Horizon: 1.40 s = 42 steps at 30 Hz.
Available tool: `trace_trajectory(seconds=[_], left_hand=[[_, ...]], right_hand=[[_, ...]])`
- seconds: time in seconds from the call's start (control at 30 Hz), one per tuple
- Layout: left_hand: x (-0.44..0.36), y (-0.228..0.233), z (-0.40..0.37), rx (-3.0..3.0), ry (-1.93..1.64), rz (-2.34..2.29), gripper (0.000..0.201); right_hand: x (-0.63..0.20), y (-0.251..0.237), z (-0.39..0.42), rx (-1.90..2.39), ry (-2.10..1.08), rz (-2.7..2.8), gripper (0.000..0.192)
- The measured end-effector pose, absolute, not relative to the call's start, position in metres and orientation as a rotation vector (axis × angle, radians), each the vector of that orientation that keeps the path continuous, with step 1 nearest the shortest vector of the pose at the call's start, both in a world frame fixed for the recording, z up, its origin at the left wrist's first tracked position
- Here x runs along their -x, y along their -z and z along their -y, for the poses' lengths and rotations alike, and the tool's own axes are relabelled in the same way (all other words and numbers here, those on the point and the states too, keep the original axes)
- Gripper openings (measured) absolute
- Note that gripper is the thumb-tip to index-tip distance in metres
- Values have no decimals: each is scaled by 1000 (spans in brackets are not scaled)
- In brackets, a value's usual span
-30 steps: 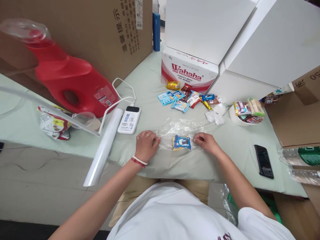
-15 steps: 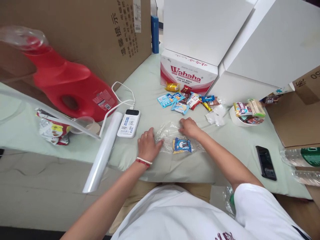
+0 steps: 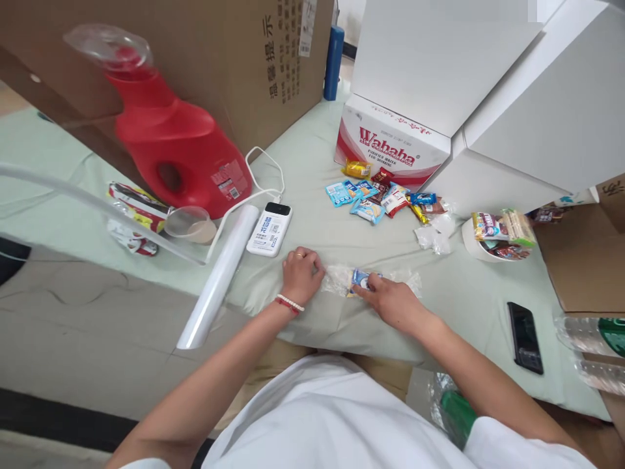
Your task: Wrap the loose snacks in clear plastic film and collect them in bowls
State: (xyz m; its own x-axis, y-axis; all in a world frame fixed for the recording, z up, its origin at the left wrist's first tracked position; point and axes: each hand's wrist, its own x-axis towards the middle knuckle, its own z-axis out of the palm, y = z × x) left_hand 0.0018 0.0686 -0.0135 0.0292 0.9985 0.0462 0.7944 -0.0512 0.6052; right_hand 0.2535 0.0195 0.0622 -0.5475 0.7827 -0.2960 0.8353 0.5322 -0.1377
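A small blue-and-yellow snack packet lies on the table, wrapped in a narrow strip of clear plastic wrap. My right hand grips the packet from the right, its fingers covering part of the front. At the strip's left end, my left hand has its fingers curled together on the film. A ring and bead bracelets show on my left hand and wrist. The strip's crumpled right end sticks out past my right hand.
Behind lie several wrapped snacks by a Wahaba-style printed carton. Left are a plastic wrap roll, power bank and red jug. Right are a white bowl of snacks and a phone.
The spread film is now folded over the packet into a narrow strip. My right hand has come from the film's far edge down onto the packet; my left fingers have curled in.
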Motion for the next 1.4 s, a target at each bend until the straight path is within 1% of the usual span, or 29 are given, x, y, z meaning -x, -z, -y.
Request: trace_trajectory(seconds=[0.1, 0.17, 0.27, 0.33, 0.43, 0.47, 0.5, 0.53, 0.57, 0.63, 0.67, 0.7, 0.73, 0.8, 0.83, 0.87, 0.97, 1.03, 1.13, 1.17, 1.23, 1.27, 1.3, 1.37, 1.4], left_hand=[[10, 2, -62, -1779, -698, -1624, 6], [6, -9, -58, -1606, -713, -1439, 8], [-23, -21, -53, -1357, -778, -1193, 16], [-51, -22, -54, -1293, -786, -1133, 15], [-86, -16, -56, -1509, -742, -1170, 28], [-93, -13, -56, -1646, -727, -1190, 33], [-98, -11, -55, -1786, -710, -1210, 36], [-101, -10, -54, -1912, -689, -1231, 37], [-102, -10, -52, -2011, -662, -1254, 37], [-102, -12, -48, -2126, -628, -1322, 34], [-101, -13, -46, -2154, -625, -1364, 31], [-100, -14, -44, -2173, -629, -1407, 28], [-100, -14, -44, -2186, -642, -1444, 24], [-99, -11, -45, -2202, -688, -1499, 19], [-100, -9, -46, -2208, -713, -1502, 18], [-101, -7, -46, -2211, -720, -1489, 17], [-104, -3, -47, -2179, -617, -1424, 16], [-104, -3, -48, -2110, -563, -1422, 25], [-97, 0, -54, -1939, -615, -1487, 46], [-93, 1, -58, -1864, -622, -1518, 49], [-85, 3, -65, -1691, -595, -1571, 49], [-83, 3, -69, -1597, -582, -1586, 48], [-82, 1, -71, -1499, -579, -1586, 47], [-85, -5, -71, -1272, -608, -1524, 47], [-88, -11, -70, -1143, -636, -1463, 47]], right_hand=[[-255, -49, -9, -1462, 440, -2582, 49], [-254, -44, -7, -1516, 510, -2616, 46], [-252, -42, -3, -1584, 654, -2720, 35], [-253, -42, 2, -1611, 798, -2818, 31], [-265, -40, 11, -1632, 1063, -2901, 31], [-271, -37, 13, -1716, 1143, -2881, 31], [-277, -33, 14, -1887, 1177, -2833, 32], [-283, -27, 13, -2132, 1134, -2758, 34], [-289, -20, 11, -2409, 1004, -2655, 35], [-298, -7, 5, -2819, 585, -2421, 37], [-302, -1, 2, -2878, 419, -2339, 38], [-304, 3, -1, -2859, 342, -2300, 36], [-305, 5, -3, -2811, 339, -2286, 30], [-304, 1, -6, -2739, 440, -2274, 13], [-301, -4, -7, -2721, 505, -2272, 8], [-296, -11, -8, -2708, 565, -2274, 8], [-271, -34, -12, -2564, 682, -2398, 18], [-252, -44, -15, -2362, 690, -2516, 21], [-234, -44, -15, -2131, 669, -2612, 24], [-232, -41, -13, -2091, 660, -2665, 26], [-233, -32, -5, -2031, 622, -2825, 29], [-235, -27, -1, -2008, 592, -2903, 33], [-236, -22, 4, -1994, 559, -2962, 41], [-238, -12, 13, -1997, 513, -3002, 63], [-239, -6, 16, -2021, 509, -2991, 69]])
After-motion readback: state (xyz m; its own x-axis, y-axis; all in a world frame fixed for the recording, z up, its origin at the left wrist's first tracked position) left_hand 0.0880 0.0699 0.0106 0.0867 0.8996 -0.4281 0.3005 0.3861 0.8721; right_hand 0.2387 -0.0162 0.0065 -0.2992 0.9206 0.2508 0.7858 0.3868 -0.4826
